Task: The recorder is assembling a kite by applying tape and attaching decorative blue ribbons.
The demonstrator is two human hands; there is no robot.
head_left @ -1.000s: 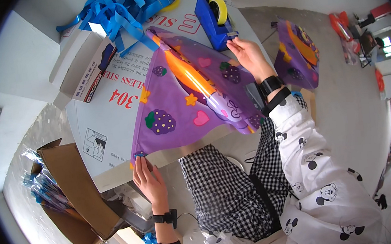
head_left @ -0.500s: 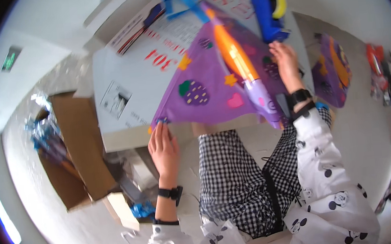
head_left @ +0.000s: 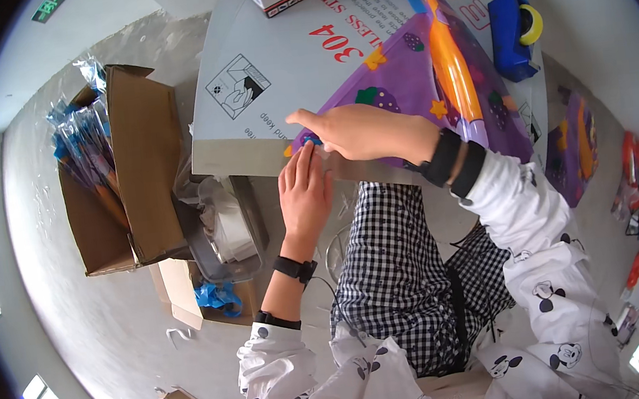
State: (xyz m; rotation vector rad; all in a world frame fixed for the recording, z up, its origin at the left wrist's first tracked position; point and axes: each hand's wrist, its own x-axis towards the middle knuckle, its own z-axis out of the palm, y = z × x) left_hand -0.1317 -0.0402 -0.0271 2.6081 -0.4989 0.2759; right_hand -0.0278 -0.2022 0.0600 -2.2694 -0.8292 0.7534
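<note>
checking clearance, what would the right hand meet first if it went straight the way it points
Past the table, the right hand would probably meet the brown cardboard box first, though depth is unclear.

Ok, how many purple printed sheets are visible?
2: one purple printed sheet on the table, partly hidden by the right hand; second sheet beyond the table's right edge. Others may be hidden.

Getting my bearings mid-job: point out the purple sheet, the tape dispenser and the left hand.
Purple sheet [head_left: 409,73]: head view, on its printed upper face.
Tape dispenser [head_left: 506,36]: head view, on its blue body.
Left hand [head_left: 305,197]: head view, on the back of the hand.
</note>
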